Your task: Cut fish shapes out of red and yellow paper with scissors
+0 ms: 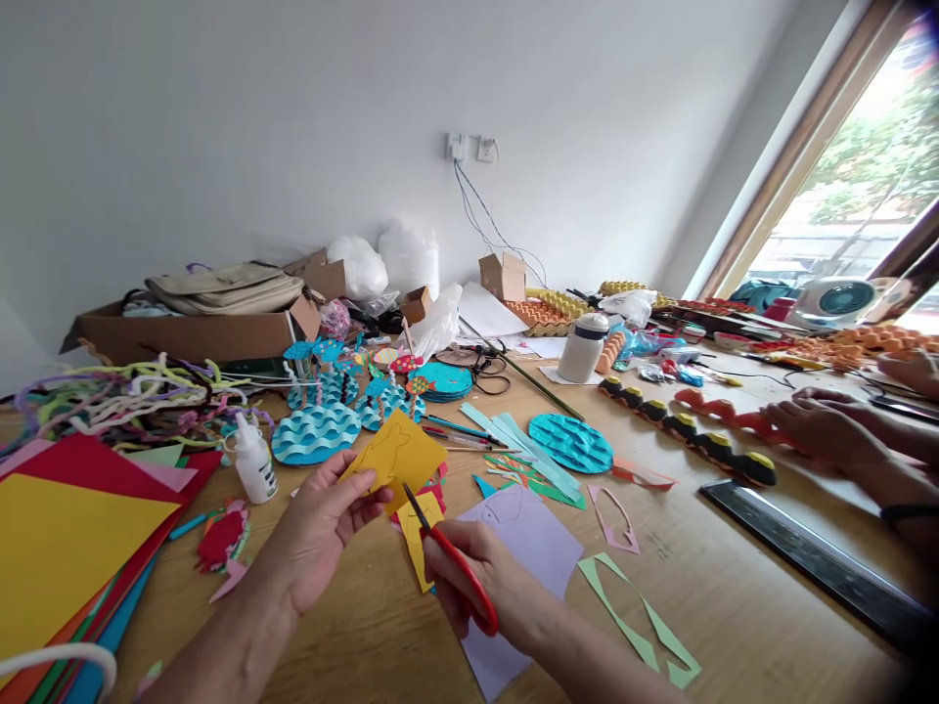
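Observation:
Between thumb and fingers, my left hand (pixel 323 523) pinches a piece of yellow paper (pixel 400 445) with a drawn outline on it. My right hand (pixel 476 567) is closed around the red handles of a pair of scissors (pixel 469 582). The dark blades point up at the lower edge of the yellow paper; whether they are cutting it I cannot tell. Beneath my right hand lies a purple sheet (pixel 547 538) with a drawn outline. Another yellow piece (pixel 415 543) lies on the table just behind the scissors.
A white glue bottle (pixel 254 460) stands left of my left hand, near stacked coloured paper (pixel 73 548). Blue wavy discs (pixel 317 432) sit behind my hands. Pale green scraps (pixel 638 616) lie at the right. Another person's hands (pixel 828 430) rest by painted egg-carton strips (pixel 690 430).

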Tool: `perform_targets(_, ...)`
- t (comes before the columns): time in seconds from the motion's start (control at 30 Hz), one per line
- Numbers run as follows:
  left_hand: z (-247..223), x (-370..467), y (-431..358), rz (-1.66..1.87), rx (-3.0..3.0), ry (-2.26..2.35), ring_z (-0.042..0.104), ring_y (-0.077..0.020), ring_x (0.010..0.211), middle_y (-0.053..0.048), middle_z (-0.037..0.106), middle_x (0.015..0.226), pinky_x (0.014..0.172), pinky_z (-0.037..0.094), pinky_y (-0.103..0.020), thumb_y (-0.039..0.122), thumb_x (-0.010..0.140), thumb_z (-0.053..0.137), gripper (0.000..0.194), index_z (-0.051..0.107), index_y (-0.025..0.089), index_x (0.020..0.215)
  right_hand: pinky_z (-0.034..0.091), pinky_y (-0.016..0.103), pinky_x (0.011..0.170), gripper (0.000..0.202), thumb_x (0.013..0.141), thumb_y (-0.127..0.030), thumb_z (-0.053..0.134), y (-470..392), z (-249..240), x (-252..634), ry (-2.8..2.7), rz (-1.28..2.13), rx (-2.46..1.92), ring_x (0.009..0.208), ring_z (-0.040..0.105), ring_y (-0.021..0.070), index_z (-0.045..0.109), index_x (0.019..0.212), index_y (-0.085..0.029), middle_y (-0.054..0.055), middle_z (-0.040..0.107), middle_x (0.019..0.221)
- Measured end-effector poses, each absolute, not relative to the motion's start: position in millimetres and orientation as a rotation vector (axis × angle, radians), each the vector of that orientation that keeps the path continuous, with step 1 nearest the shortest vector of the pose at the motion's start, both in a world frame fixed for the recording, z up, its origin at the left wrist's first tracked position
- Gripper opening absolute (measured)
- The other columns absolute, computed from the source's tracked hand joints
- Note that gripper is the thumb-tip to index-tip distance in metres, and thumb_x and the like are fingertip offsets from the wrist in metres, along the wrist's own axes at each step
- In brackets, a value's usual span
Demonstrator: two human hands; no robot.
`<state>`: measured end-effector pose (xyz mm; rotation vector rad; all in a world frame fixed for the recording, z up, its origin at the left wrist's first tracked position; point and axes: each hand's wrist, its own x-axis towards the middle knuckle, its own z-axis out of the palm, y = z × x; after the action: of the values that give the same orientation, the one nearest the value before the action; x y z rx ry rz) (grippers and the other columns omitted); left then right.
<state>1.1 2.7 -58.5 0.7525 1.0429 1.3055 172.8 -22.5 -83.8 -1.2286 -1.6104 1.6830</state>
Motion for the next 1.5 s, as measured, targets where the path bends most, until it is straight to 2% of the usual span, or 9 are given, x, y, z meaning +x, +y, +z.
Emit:
perform_targets(0.17,-53.8,12.0,-4.9,1.306,0.656,0.984,0.067,-0.0102,0.061,0.000,0.071,0.077,0.058,0.055,-0.019,0.003,0.071,0.060,0.018,0.061,0.017,0.082,0.025,0.016,0.032,0.039,0.081,-0.053,0.048,-24.2,-82.5,171.2,-1.533,1.706,-1.156,0.032,0.038,0.0060,0.047,0.064,-0.018,-0.008,0.043,0.039)
perform_targets(0.4,-54.7,18.0,-11.0,1.238,0.663,0.913,0.065,-0.0099,0.064,0.000,0.073,0.082,0.059,0.055,-0.021,0.005,0.070,0.064,0.021,0.067,0.018,0.086,0.029,0.016,0.034,0.044,0.080,-0.059,0.047,-25.8,-77.6,171.3,-1.548,1.687,-1.146,0.033,0.039,0.0056,0.045,0.064,-0.018,-0.007,0.044,0.041)
perform_targets(0.7,-50.1,24.6,-16.3,1.193,0.641,0.832,0.067,-0.0136,0.061,-0.002,0.075,0.078,0.061,0.055,-0.025,0.008,0.072,0.064,0.036,0.063,0.019,0.105,0.026,0.015,0.032,0.049,0.077,-0.065,0.047,-24.2,-83.6,173.0,-1.502,1.711,-1.037,0.031,0.038,0.0050,0.046,0.065,-0.017,-0.007,0.043,0.040)
perform_targets(0.9,-49.6,23.3,-16.5,1.186,0.644,0.805,0.068,-0.0139,0.062,-0.003,0.075,0.079,0.061,0.055,-0.024,0.008,0.071,0.066,0.034,0.065,0.018,0.103,0.025,0.016,0.033,0.052,0.076,-0.068,0.047,-24.1,-84.2,174.3,-1.503,1.718,-0.981,0.031,0.038,0.0050,0.047,0.064,-0.017,-0.007,0.044,0.040)
perform_targets(1.1,-48.5,24.1,-15.8,1.188,0.600,0.857,0.067,-0.0120,0.055,0.000,0.074,0.070,0.057,0.055,-0.021,0.005,0.069,0.065,0.022,0.067,0.017,0.088,0.024,0.016,0.033,0.048,0.076,-0.065,0.048,-24.6,-80.2,173.6,-1.526,1.736,-1.032,0.032,0.038,0.0054,0.046,0.064,-0.018,-0.007,0.044,0.040)
perform_targets(1.23,-49.5,23.8,-14.7,1.186,0.623,0.840,0.066,-0.0125,0.056,0.000,0.075,0.073,0.057,0.054,-0.022,0.007,0.069,0.066,0.035,0.065,0.019,0.103,0.028,0.017,0.035,0.046,0.077,-0.062,0.048,-24.5,-79.1,173.8,-1.536,1.729,-1.058,0.033,0.039,0.0055,0.046,0.063,-0.018,-0.007,0.044,0.041)
perform_targets(1.4,-52.3,22.9,-14.5,1.133,0.700,0.770,0.069,-0.0176,0.076,-0.003,0.076,0.087,0.067,0.053,-0.026,0.013,0.076,0.063,0.042,0.059,0.021,0.116,0.027,0.017,0.034,0.046,0.076,-0.062,0.049,-24.6,-79.7,173.4,-1.541,1.735,-1.058,0.032,0.038,0.0057,0.046,0.064,-0.018,-0.007,0.044,0.040)
perform_targets(1.5,-52.0,23.0,-15.0,1.134,0.708,0.808,0.070,-0.0183,0.079,-0.002,0.076,0.088,0.069,0.053,-0.026,0.014,0.076,0.063,0.045,0.057,0.022,0.120,0.025,0.017,0.032,0.047,0.077,-0.063,0.048,-24.7,-81.1,173.2,-1.533,1.738,-1.052,0.031,0.037,0.0054,0.047,0.064,-0.018,-0.007,0.043,0.039)
